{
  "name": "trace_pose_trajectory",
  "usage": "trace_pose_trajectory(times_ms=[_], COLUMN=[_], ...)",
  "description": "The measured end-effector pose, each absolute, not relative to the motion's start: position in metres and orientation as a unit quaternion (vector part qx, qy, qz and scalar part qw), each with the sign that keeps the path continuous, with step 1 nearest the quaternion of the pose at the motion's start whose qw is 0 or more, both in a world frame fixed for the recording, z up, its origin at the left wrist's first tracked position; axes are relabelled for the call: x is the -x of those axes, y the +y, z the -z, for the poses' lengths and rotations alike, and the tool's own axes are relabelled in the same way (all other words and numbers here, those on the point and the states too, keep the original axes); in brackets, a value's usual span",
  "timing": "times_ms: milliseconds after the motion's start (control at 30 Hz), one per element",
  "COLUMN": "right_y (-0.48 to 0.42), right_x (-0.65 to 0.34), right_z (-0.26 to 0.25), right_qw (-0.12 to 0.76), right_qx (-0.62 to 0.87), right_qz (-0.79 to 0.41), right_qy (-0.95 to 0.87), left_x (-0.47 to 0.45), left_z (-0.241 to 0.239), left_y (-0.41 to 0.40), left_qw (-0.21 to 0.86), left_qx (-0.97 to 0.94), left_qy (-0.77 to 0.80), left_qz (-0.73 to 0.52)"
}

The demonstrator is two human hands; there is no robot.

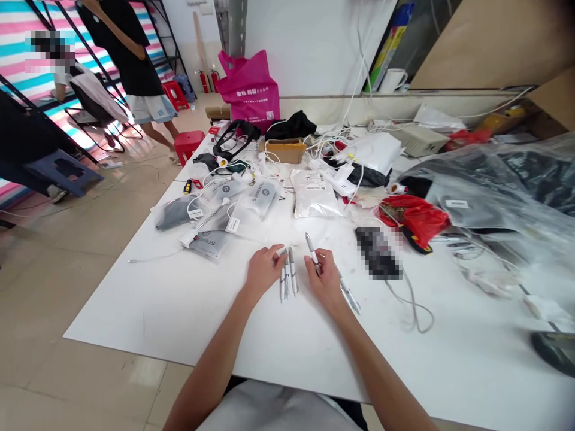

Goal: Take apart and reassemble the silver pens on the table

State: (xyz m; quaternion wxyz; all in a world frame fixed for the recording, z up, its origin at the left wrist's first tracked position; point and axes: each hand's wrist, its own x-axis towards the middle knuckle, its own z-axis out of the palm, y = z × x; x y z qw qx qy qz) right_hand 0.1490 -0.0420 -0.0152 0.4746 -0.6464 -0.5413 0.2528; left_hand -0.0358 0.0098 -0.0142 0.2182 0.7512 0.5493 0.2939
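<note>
My right hand (324, 280) grips a silver-and-white pen (310, 243) between thumb and fingers, its tip pointing away from me. More pens (349, 294) lie on the table by that hand, partly hidden behind it. To the left, several similar pens (293, 272) lie side by side, roughly parallel. My left hand (265, 269) rests beside this row, its fingers closed on the far end of the leftmost pen (282, 284).
Beyond my hands lie grey pouches (211, 242), a white plastic parcel (314, 194), tangled cables and a pink bag (251, 90). On the right are a red bag (411, 218), a grey cable (420, 308) and clear plastic sheeting (507, 179). People are at the far left.
</note>
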Motion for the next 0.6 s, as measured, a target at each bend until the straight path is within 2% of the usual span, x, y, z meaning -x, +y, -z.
trace_pose_trajectory(times_ms=[367,600], right_y=[-0.049,-0.051], right_x=[-0.148,-0.147], right_z=[0.011,0.007], right_qw=[0.449,0.385], right_qx=[0.594,0.617], right_qz=[-0.323,-0.284], right_qy=[-0.584,-0.625], left_x=[0.034,0.033], left_z=[0.013,0.007], left_y=[0.009,0.007], left_qw=[0.219,0.217], left_qx=[-0.749,-0.763], left_qy=[0.554,0.544], left_qz=[-0.289,-0.273])
